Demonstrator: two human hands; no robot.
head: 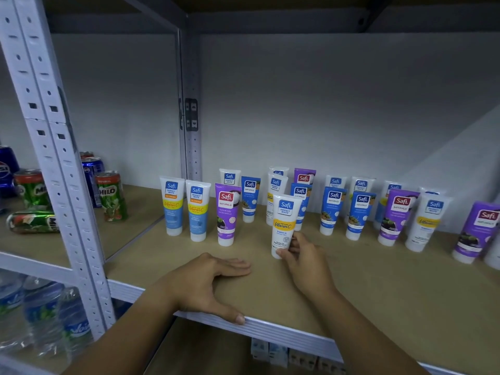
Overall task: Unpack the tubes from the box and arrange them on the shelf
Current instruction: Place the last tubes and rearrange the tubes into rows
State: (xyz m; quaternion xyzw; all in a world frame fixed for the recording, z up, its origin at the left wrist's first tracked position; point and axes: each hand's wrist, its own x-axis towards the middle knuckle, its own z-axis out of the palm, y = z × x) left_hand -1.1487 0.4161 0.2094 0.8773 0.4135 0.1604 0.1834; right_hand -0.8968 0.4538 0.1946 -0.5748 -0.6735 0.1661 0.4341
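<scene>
My right hand (305, 262) grips the lower end of a white Safi tube with a yellow band (284, 223), which stands cap-down on the brown shelf board (378, 288). My left hand (205, 282) lies flat and empty on the board near its front edge, thumb over the white rim. Behind stand several more Safi tubes in rows: two blue ones (173, 207) at the left, a purple one (227, 217), and blue, white and purple ones running to the right edge (476, 231). No box is in view.
A white perforated upright (62, 169) splits this bay from the left bay, where Milo cans (111, 196) and Pepsi cans stand and one Milo can lies on its side. Water bottles (43, 315) fill the lower left shelf. Small boxes show under the shelf's front rim.
</scene>
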